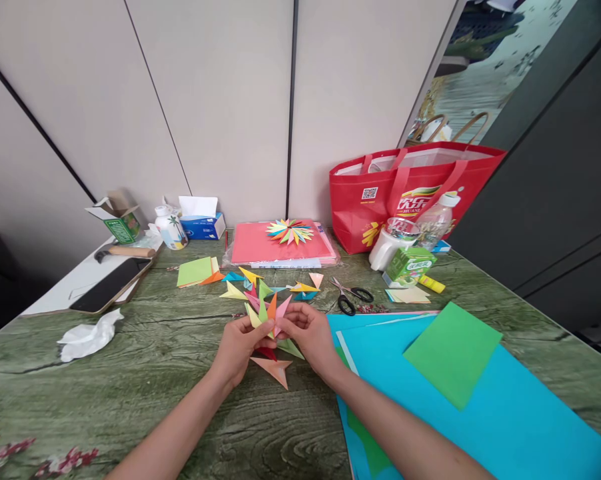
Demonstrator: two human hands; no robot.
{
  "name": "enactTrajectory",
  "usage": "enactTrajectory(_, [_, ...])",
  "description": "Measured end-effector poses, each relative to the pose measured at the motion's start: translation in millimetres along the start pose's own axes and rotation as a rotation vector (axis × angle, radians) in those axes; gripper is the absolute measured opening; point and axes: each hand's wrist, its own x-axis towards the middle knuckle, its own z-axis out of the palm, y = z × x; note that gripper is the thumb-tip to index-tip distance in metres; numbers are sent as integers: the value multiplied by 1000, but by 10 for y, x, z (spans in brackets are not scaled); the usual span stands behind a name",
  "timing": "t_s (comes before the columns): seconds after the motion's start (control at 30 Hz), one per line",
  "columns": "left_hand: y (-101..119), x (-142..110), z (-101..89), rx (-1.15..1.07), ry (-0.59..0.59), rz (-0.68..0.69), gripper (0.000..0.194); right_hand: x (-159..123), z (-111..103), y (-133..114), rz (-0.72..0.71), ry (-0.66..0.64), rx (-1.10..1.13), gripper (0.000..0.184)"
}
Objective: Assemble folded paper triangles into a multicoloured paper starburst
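Between my two hands is a fan of joined folded paper pieces (271,310) in yellow, green, orange and pink. My left hand (241,343) pinches its left side between thumb and fingers. On its right side, my right hand (305,330) grips the pink end, fingers curled behind. Just below lies a peach folded paper piece (275,370), with red and green ones partly hidden under my hands. Loose folded pieces, among them a yellow one (250,275), are scattered beyond. Farther back, a finished-looking multicolour paper ring (289,232) rests on a pack of red paper (245,248).
Scissors (350,297) lie right of the pieces. Large blue sheets (430,373) with a green square (455,353) cover the right side. A red bag (360,207), bottle (438,217), juice carton (409,267), tissue box (200,225), phone (111,283) and crumpled tissue (90,335) surround the work.
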Motion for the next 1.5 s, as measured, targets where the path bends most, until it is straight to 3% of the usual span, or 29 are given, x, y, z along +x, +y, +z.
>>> enactTrajectory(0.23, [-21, 16, -13, 1, 20, 67, 26, 3, 0, -18, -6, -62, 0, 35])
enactTrajectory(0.5, [-8, 1, -22, 36, -4, 88, 21, -29, -37, -126, 129, -183, 104, 31])
enactTrajectory(0.9, [-23, 1, -4, -13, 11, 87, 19, -23, -11, -103, 170, -21, 226, 27])
enactTrajectory(1.5, [-54, -8, 15, -62, 23, 94, 18, -29, 16, -99, 125, -5, 160, 30])
